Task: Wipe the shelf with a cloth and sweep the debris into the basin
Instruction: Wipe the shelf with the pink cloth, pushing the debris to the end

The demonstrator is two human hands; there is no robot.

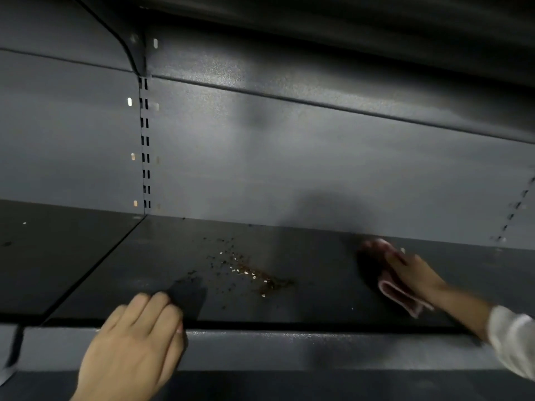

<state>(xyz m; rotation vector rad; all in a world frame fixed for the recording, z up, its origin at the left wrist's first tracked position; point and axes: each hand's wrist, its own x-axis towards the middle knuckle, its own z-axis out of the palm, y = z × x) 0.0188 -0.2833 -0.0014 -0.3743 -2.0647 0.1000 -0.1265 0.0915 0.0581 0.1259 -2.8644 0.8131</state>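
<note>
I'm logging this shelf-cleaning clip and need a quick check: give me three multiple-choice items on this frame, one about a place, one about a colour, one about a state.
1. Where does the debris lie on the shelf?
A. Between the two hands
B. Under the cloth
C. On the front lip

2. What colour is the cloth?
A. Blue
B. Pink
C. Yellow

3. What is the left hand doing?
A. Holding a brush
B. Resting on the shelf's front edge, empty
C. Lifting a basin

Answers: 1 A, the crumbs sit mid-shelf between the hands. 2 B, pink folds show under the right hand. 3 B, its fingers curl over the edge with nothing in them.
</note>
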